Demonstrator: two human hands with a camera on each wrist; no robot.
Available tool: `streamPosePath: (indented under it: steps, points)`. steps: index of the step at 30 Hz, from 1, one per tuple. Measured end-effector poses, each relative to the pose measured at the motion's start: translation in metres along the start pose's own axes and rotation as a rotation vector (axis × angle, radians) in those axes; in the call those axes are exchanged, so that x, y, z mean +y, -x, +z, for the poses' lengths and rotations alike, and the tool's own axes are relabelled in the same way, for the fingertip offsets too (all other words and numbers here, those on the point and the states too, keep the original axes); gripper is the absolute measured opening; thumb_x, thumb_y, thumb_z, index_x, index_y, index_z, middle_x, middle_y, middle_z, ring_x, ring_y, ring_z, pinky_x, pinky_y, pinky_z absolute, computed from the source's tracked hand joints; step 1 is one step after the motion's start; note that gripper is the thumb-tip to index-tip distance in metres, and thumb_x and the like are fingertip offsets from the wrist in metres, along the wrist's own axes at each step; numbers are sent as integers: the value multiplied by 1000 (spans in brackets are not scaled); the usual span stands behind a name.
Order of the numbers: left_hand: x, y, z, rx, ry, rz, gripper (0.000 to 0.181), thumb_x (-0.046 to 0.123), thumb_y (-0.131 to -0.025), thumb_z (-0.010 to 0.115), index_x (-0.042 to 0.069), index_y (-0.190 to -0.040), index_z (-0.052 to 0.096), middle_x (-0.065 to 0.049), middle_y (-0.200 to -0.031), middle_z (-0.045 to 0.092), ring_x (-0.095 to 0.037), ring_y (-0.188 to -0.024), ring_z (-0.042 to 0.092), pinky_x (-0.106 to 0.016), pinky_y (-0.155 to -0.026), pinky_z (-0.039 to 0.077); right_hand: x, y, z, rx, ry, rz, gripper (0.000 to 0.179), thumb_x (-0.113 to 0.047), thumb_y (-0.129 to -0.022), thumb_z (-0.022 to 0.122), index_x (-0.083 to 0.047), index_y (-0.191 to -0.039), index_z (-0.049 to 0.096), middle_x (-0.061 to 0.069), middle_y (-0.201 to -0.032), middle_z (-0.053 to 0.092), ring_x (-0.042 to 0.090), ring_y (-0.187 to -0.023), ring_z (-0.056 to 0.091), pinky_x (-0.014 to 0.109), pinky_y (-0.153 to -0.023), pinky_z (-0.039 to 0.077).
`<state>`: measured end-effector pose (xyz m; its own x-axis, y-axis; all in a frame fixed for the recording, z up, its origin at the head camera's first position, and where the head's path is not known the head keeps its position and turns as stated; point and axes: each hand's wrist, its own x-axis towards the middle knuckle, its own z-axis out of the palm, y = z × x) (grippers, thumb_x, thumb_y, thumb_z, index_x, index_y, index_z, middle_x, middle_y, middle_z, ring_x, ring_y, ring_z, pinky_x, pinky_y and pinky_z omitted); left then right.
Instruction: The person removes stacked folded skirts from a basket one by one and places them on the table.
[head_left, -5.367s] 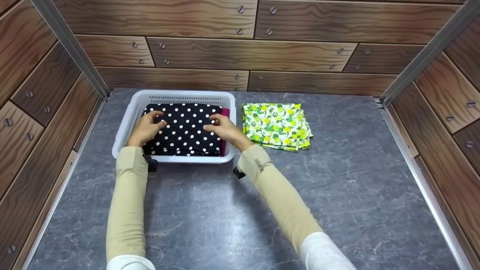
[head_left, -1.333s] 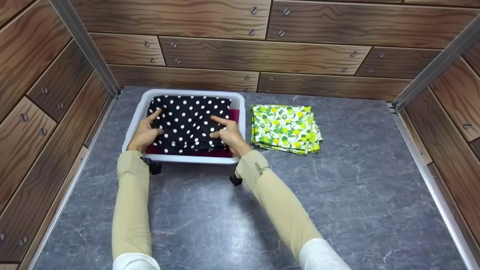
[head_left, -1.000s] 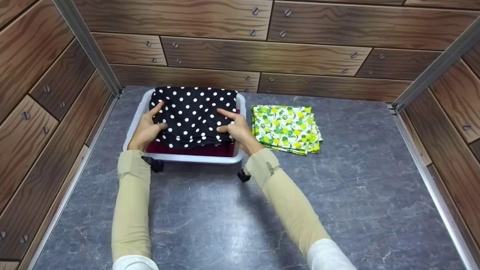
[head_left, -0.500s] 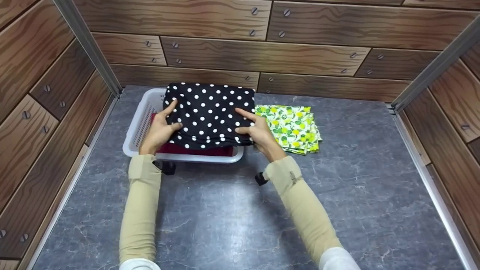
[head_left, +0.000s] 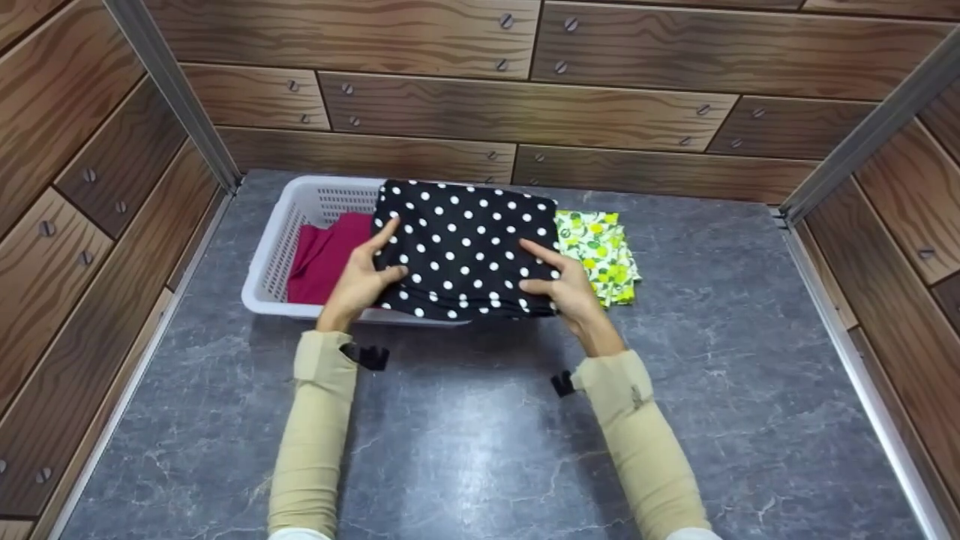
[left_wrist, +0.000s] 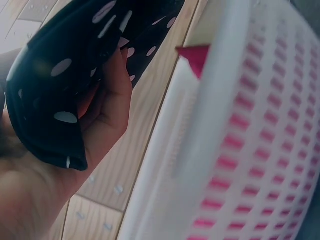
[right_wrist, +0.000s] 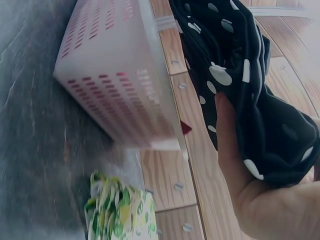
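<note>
A folded black cloth with white polka dots (head_left: pixel 469 247) hangs between both hands, above the right part of the white basket. My left hand (head_left: pixel 358 283) grips its left side, thumb on top and other fingers underneath; the left wrist view shows those fingers below the fold. On the opposite side my right hand (head_left: pixel 566 291) holds the cloth the same way, with fingers under it in the right wrist view. Below, the white plastic basket (head_left: pixel 262 296) holds a dark red folded cloth (head_left: pixel 326 259), partly hidden by the dotted one.
Right of the basket lies a folded stack of lemon-print cloth (head_left: pixel 611 259), its left part hidden behind the dotted cloth. Grey marbled tabletop (head_left: pixel 750 375) extends in front and to the right. Wood-patterned panels (head_left: pixel 420 105) close off the back and both sides.
Both hands have lifted the dotted cloth out of the basket and carried it right and slightly nearer. The dark red cloth beneath is now uncovered on the left. Basket and lemon-print stack stayed put.
</note>
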<state>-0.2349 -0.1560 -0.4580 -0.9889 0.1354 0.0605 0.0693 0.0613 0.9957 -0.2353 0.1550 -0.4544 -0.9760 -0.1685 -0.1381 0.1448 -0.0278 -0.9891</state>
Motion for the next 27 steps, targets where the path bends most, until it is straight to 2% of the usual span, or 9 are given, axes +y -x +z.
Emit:
streamPosePath:
  steps: [3,5,7,10,12,17,20,23,27]
  points:
    - [-4,2,11,-20,-11,10,85,-17,-83,60,8,-158,31,-23,-160,31,-16,-92,62,-24,-77,56,5,9,-11,9,16,-14,69,17,-84,66,-5,-148,52,21,-155,38,19,-104,61,21,-74,57]
    - [-6,3,19,-41,-22,23,85,-16,-83,61,9,-158,31,-20,-162,29,-20,-105,60,-26,-86,55,8,16,-19,22,28,-22,69,17,-84,66,-4,-148,51,21,-154,38,16,-101,61,20,-72,56]
    - [-9,4,26,-62,-40,44,85,-15,-82,62,8,-158,31,-16,-163,29,-22,-125,50,-29,-99,49,11,22,-27,34,49,-30,69,17,-84,67,-3,-148,51,23,-154,38,18,-103,60,20,-73,56]
    - [-11,6,38,-90,-35,64,84,-14,-82,62,6,-158,32,-16,-162,30,-25,-138,37,-36,-110,40,17,32,-38,46,38,-35,68,18,-84,67,0,-147,50,25,-154,36,23,-114,56,23,-84,56]
    - [-12,9,46,-98,-35,70,83,-14,-82,62,6,-157,32,-17,-162,31,-27,-139,36,-37,-111,39,20,39,-45,47,25,-38,68,18,-84,66,2,-147,49,26,-154,36,25,-115,56,24,-84,56]
    - [-16,19,69,-144,-21,82,84,-14,-83,61,8,-159,29,-15,-164,25,-27,-140,35,-35,-102,49,29,56,-64,86,30,-39,68,19,-83,67,4,-147,48,24,-152,39,18,-111,57,20,-79,55]
    - [-18,24,84,-184,-7,92,85,-14,-84,59,8,-160,27,-14,-165,21,-28,-148,25,-33,-105,46,34,69,-75,115,35,-30,69,20,-82,67,5,-146,48,23,-150,41,15,-110,58,21,-85,54]
    - [-20,32,99,-215,15,96,85,-14,-85,58,6,-160,24,-15,-166,18,-31,-152,17,-38,-107,45,38,80,-87,127,36,-20,68,19,-82,67,4,-146,48,23,-151,40,14,-110,58,23,-87,54]
    - [-26,43,120,-228,16,109,84,-13,-84,57,2,-159,23,-17,-166,18,-32,-152,15,-38,-113,39,46,93,-102,129,43,-3,67,19,-82,66,4,-146,49,25,-153,36,12,-109,59,22,-85,55]
